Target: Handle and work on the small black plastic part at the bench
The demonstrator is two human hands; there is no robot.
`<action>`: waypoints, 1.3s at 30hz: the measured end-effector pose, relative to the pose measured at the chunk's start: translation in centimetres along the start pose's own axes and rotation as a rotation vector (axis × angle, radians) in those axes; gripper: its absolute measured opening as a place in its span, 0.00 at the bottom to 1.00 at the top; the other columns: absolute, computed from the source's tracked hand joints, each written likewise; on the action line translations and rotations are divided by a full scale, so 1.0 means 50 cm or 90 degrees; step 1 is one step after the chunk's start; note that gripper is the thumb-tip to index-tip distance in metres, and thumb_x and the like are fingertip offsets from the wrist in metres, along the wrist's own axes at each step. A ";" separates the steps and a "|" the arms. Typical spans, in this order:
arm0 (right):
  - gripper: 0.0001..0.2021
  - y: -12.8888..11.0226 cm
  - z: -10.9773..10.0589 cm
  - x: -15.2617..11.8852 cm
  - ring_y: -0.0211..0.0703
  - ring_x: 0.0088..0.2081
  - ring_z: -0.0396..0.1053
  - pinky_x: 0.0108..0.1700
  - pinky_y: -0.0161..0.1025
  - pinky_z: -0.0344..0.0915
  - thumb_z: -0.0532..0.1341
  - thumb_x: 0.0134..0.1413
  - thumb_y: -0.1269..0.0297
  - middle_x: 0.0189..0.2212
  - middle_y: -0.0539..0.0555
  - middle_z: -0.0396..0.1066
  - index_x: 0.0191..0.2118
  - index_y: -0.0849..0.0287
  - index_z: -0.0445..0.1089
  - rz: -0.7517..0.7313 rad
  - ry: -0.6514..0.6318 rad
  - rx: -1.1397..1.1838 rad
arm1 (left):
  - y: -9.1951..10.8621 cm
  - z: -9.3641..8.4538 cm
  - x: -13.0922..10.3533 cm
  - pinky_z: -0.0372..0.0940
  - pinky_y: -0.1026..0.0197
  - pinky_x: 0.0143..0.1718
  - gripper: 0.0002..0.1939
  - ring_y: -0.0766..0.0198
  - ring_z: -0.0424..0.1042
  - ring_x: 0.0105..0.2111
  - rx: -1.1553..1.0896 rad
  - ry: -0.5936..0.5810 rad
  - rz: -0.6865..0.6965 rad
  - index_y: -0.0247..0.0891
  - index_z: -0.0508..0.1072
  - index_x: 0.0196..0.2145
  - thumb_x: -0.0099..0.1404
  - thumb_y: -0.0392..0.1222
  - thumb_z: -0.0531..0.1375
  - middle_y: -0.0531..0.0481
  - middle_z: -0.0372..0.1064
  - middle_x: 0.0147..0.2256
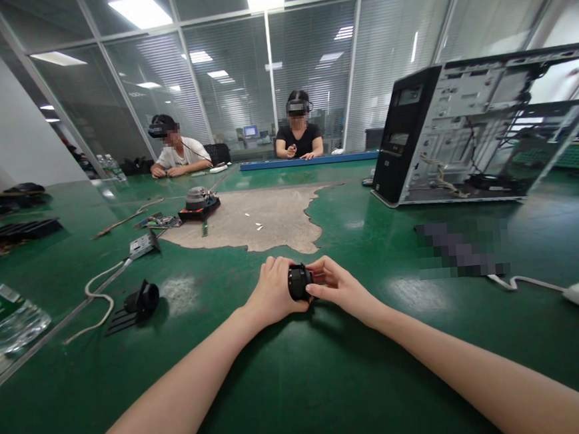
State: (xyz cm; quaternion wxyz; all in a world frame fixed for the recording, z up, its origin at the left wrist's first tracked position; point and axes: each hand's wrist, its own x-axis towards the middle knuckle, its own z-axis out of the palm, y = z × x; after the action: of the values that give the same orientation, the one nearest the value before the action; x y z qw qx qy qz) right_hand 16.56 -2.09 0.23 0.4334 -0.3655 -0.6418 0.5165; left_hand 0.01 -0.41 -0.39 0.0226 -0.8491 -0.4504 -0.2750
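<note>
A round black part (299, 282) is held just above the green table (293, 390), in front of me. My left hand (275, 288) wraps round its left side, fingers over the top and thumb below. From the right, my right hand (339, 286) grips the part's right side between thumb and fingers. Thin dark prongs seem to stick out between the right fingers. A similar black part with prongs (143, 301) lies on the table to the left, near a white cable (98, 295) with a metal connector piece (144, 244).
An open computer case (413, 133) stands at the right. A water bottle (6, 313) is at the left edge. A motor-like part (201, 200) sits at the back by circuit boards (162, 220). Two people (179, 152) sit across the table.
</note>
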 end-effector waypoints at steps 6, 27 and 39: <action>0.10 -0.005 -0.001 0.000 0.38 0.35 0.66 0.40 0.39 0.62 0.60 0.44 0.60 0.33 0.50 0.66 0.33 0.58 0.61 0.007 0.026 0.019 | 0.002 -0.002 0.001 0.57 0.53 0.37 0.26 0.55 0.58 0.37 -0.018 -0.005 -0.005 0.37 0.59 0.38 0.42 0.48 0.61 0.47 0.60 0.35; 0.14 -0.006 -0.006 0.006 0.39 0.38 0.65 0.42 0.41 0.61 0.61 0.43 0.58 0.34 0.52 0.67 0.36 0.59 0.62 0.054 0.020 0.002 | 0.001 0.001 0.001 0.57 0.53 0.38 0.27 0.55 0.58 0.37 -0.027 0.001 -0.006 0.37 0.59 0.38 0.41 0.48 0.62 0.47 0.60 0.35; 0.13 0.000 -0.008 0.005 0.39 0.36 0.66 0.41 0.41 0.62 0.60 0.44 0.60 0.34 0.52 0.67 0.37 0.58 0.62 0.045 0.015 0.025 | 0.002 -0.004 0.001 0.57 0.53 0.38 0.27 0.55 0.58 0.37 -0.021 -0.007 -0.005 0.37 0.59 0.39 0.42 0.48 0.61 0.47 0.60 0.36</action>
State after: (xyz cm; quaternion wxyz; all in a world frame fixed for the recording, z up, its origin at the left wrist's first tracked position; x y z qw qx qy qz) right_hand 16.84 -1.74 0.31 0.4296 -0.3857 -0.6127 0.5397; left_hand 0.02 -0.49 -0.16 0.0050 -0.8491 -0.4490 -0.2781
